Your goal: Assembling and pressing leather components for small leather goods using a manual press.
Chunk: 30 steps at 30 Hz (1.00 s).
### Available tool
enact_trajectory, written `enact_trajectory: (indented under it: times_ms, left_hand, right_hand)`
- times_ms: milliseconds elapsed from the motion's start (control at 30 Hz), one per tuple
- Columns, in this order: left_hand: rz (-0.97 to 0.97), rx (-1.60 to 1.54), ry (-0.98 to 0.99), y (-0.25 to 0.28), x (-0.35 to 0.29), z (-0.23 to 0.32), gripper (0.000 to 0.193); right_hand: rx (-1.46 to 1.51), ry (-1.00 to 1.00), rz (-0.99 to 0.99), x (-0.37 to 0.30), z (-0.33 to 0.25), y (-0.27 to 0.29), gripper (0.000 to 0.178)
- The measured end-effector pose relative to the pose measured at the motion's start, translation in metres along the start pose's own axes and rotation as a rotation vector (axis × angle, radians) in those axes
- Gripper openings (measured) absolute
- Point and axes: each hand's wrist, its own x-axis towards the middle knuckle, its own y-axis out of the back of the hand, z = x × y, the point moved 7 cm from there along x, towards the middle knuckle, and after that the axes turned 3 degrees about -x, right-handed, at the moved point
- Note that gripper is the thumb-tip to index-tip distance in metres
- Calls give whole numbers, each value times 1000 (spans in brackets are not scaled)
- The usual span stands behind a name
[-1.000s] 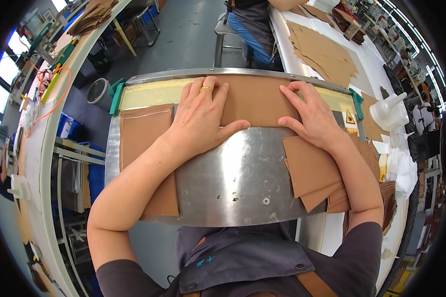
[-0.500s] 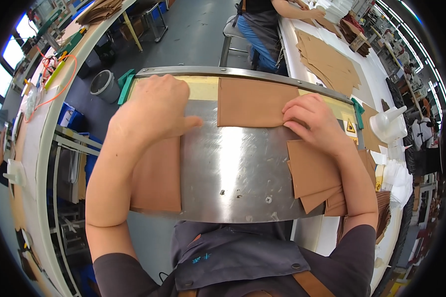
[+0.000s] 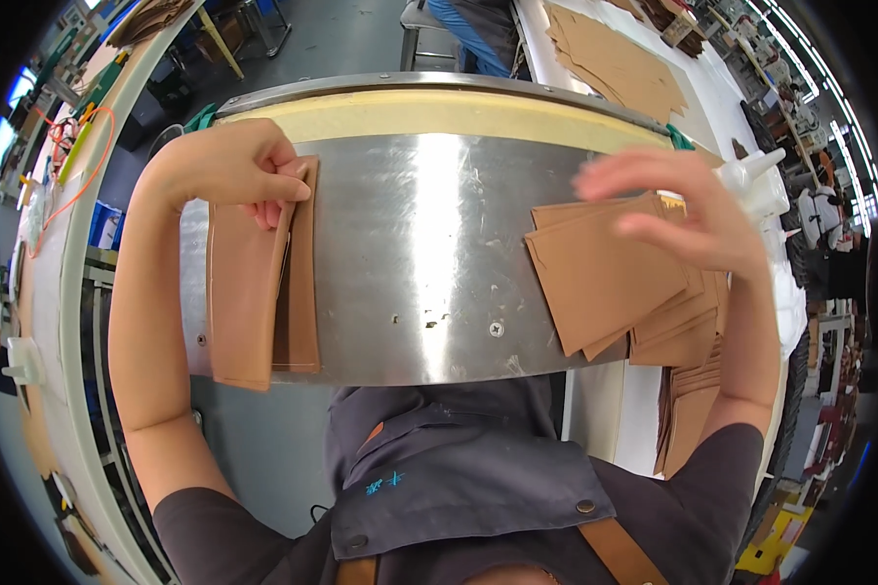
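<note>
My left hand pinches the top edge of a flat, rectangular brown leather-like panel. That panel is slightly lifted and tilted over another brown panel at the left of the metal work plate; a dark gap shows between the two. My right hand, partly blurred, has its fingers apart and holds nothing. It hovers by the upper right of a fanned stack of brown panels on the plate's right side.
A cream strip and a metal rail border the plate's far side. More brown pieces are piled below the stack. White bottles stand at the right. Long benches flank me, and another person's legs show beyond.
The panel from the far middle of the plate is now at the left, in my left hand. My right hand has let go and moved right, over the stack.
</note>
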Motion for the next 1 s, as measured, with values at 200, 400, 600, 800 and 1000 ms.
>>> enact_trajectory:
  times_ms: [200, 400, 600, 800, 1000]
  left_hand:
    - [129, -330, -132, 0, -25, -33, 31]
    - [1130, -453, -488, 48, -145, -24, 25]
    - [1256, -395, -698, 59, -139, 66, 28]
    - [283, -416, -338, 27, 40, 123, 39]
    - [634, 162, -710, -24, 53, 106, 43]
  right_hand:
    - [-198, 596, 17, 87, -87, -154, 71]
    - [-110, 664, -6, 91, -83, -196, 77]
    - [-164, 656, -4, 96, -80, -197, 77]
    - [-273, 667, -41, 81, -95, -198, 73]
    - [-79, 320, 49, 57, -87, -72, 21]
